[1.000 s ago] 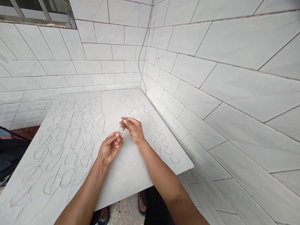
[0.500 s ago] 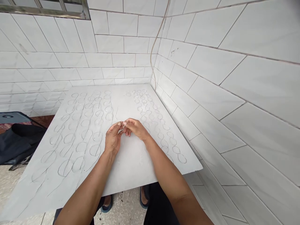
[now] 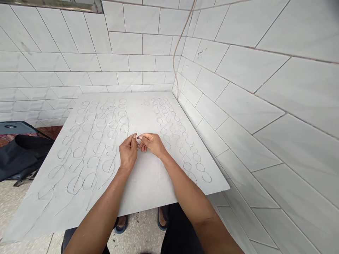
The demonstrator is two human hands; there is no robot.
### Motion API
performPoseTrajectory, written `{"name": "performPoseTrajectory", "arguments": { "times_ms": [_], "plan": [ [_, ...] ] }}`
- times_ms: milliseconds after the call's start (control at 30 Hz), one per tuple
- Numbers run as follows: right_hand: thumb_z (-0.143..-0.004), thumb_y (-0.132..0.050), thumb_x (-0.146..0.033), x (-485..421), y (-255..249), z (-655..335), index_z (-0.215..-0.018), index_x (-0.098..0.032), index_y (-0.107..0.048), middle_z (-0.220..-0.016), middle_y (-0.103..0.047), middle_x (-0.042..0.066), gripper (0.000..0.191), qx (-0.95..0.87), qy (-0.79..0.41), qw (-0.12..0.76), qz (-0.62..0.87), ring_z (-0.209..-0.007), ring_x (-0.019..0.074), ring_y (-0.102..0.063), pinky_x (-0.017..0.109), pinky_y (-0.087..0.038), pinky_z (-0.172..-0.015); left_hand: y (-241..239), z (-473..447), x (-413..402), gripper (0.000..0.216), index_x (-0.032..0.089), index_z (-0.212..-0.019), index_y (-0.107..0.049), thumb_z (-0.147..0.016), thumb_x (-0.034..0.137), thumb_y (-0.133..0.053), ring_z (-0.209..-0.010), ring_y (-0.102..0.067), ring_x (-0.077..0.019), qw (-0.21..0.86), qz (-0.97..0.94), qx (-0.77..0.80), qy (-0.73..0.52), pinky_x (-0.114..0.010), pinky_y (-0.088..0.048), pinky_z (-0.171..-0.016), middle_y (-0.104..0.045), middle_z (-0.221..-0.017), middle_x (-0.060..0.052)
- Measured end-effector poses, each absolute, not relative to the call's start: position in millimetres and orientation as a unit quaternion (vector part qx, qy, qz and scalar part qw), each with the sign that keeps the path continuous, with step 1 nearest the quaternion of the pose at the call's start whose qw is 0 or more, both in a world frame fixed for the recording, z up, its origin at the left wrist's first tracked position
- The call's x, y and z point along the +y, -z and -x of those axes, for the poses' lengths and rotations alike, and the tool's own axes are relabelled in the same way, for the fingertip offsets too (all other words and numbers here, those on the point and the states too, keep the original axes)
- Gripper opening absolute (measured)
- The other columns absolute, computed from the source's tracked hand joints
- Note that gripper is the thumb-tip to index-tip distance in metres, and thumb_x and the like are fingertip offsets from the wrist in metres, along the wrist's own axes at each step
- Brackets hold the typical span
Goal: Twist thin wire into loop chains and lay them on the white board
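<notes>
Above the middle of a white board (image 3: 150,187), my left hand (image 3: 128,151) and my right hand (image 3: 150,143) meet almost fingertip to fingertip. Thumb and index finger of each are pinched together. Between them runs a thin, pale wire (image 3: 138,139), mostly covered by the fingers; its exact shape is too small to make out. Thin dark circles (image 3: 90,181) in rows, with wavy lines through them, mark the board left of my left hand. Smaller linked circles (image 3: 187,159) stand to the right of my right hand.
White tiled walls (image 3: 148,63) border the board at the back and right. A thin cable (image 3: 174,60) hangs down the corner. At the left, dark cloth (image 3: 21,155) lies over a blue-grey folding chair (image 3: 13,126). My sandalled feet (image 3: 120,225) are below the front edge.
My left fingers have closed up more, and the curved loop seen between my hands is now mostly hidden. The view has tilted slightly downward.
</notes>
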State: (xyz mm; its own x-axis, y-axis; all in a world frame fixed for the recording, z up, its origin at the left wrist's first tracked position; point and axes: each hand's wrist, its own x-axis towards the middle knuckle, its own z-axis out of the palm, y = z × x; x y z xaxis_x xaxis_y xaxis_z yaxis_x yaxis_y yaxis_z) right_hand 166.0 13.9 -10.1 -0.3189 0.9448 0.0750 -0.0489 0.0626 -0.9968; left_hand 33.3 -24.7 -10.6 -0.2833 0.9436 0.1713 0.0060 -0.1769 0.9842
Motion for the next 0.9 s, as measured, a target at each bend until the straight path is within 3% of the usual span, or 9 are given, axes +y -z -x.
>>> {"name": "performPoseTrajectory", "arguments": {
  "times_ms": [100, 300, 433, 667, 800, 900],
  "plan": [
    [-0.091, -0.060, -0.042, 14, 10, -167, -0.083, -0.018, -0.071, -0.062, -0.067, 0.001, 0.027, -0.596, -0.537, 0.440, 0.403, -0.048, 0.0118, -0.060, 0.023, -0.046, -0.045, 14, -34, -25, 0.031, 0.021, -0.071, -0.067, -0.092, 0.042, -0.063, -0.055, -0.044, -0.0129, 0.360, -0.507, 0.532, -0.575, -0.026, -0.033, -0.055, -0.051, -0.058, 0.002],
    [-0.091, -0.059, -0.043, 18, 9, -176, -0.080, -0.017, -0.069, -0.064, -0.067, 0.001, 0.030, -0.618, -0.520, 0.417, 0.417, -0.049, 0.0110, -0.060, 0.022, -0.046, -0.045, 15, -40, -29, 0.040, 0.020, -0.068, -0.057, -0.099, 0.044, -0.047, -0.054, -0.044, -0.0121, 0.293, -0.567, 0.591, -0.493, -0.026, -0.035, -0.056, -0.053, -0.060, 0.002],
    [-0.093, -0.056, -0.042, 18, 9, -176, -0.075, -0.018, -0.066, -0.065, -0.067, 0.001, 0.031, -0.630, -0.509, 0.405, 0.424, -0.049, 0.0107, -0.059, 0.021, -0.045, -0.046, 16, -40, -29, 0.039, 0.021, -0.071, -0.056, -0.101, 0.043, -0.044, -0.057, -0.041, -0.0128, 0.218, -0.599, 0.585, -0.501, -0.026, -0.033, -0.057, -0.047, -0.061, 0.002],
    [-0.096, -0.051, -0.040, 13, 10, -172, -0.067, -0.020, -0.058, -0.062, -0.064, -0.001, 0.035, -0.656, -0.487, 0.391, 0.425, -0.047, 0.0095, -0.055, 0.020, -0.040, -0.044, 27, -35, -21, 0.038, 0.021, -0.073, -0.061, -0.103, 0.037, -0.042, -0.070, -0.049, -0.0166, 0.081, -0.655, 0.571, -0.488, -0.029, -0.037, -0.069, -0.056, -0.067, -0.002],
    [-0.096, -0.050, -0.040, 13, 10, -173, -0.068, -0.020, -0.057, -0.063, -0.063, -0.001, 0.035, -0.657, -0.482, 0.387, 0.431, -0.047, 0.0100, -0.055, 0.021, -0.039, -0.044, 25, -35, -21, 0.035, 0.021, -0.082, -0.070, -0.101, 0.037, -0.046, -0.073, -0.051, -0.0177, 0.088, -0.652, 0.558, -0.506, -0.031, -0.041, -0.073, -0.057, -0.070, -0.003],
    [-0.096, -0.048, -0.039, 13, 11, -174, -0.067, -0.021, -0.054, -0.064, -0.064, 0.000, 0.036, -0.664, -0.461, 0.382, 0.448, -0.048, 0.0106, -0.054, 0.023, -0.037, -0.045, 19, -37, -23, 0.031, 0.021, -0.094, -0.076, -0.099, 0.041, -0.052, -0.078, -0.057, -0.0177, 0.165, -0.617, 0.547, -0.542, -0.031, -0.045, -0.075, -0.063, -0.082, -0.004]
  ]
}}
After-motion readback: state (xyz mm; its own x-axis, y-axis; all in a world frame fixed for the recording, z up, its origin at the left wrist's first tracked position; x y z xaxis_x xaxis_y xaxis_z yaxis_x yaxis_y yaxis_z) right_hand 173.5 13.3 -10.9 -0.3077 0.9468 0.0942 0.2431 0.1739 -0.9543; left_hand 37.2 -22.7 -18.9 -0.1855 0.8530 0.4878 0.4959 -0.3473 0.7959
